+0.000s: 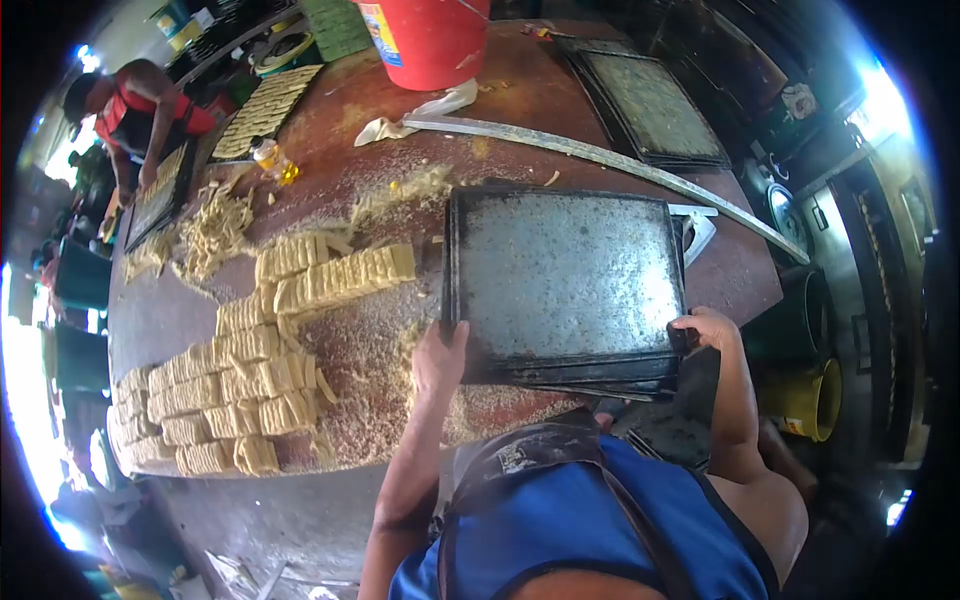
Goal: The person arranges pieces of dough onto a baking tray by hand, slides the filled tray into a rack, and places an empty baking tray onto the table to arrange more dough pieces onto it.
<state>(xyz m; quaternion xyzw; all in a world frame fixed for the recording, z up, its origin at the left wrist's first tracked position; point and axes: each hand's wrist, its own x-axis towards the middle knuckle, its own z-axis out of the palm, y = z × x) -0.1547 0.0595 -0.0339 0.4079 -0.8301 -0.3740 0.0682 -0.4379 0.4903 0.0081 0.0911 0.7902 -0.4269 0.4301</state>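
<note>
In front of me a stack of dark metal baking trays [560, 270] lies at the table's near edge, the top one scuffed and bare. My left hand [438, 362] grips the near left corner, thumb over the rim. At the near right corner my right hand [706, 328] closes on the rim, thumb on top and fingers out of sight below. Whether I hold just the top tray or several cannot be told. To the left of the trays stand blocks of sliced pale dough [235, 385], packed in rows. Crumbs and flour [370, 370] cover the surface between.
A long metal bar [600, 152] crosses the table [330, 190] behind the trays. Farther back are a red bucket [425, 45], a cloth [420, 112], an oil bottle [274, 162] and more trays [655, 105]. A co-worker [150, 105] handles a tray of dough at far left.
</note>
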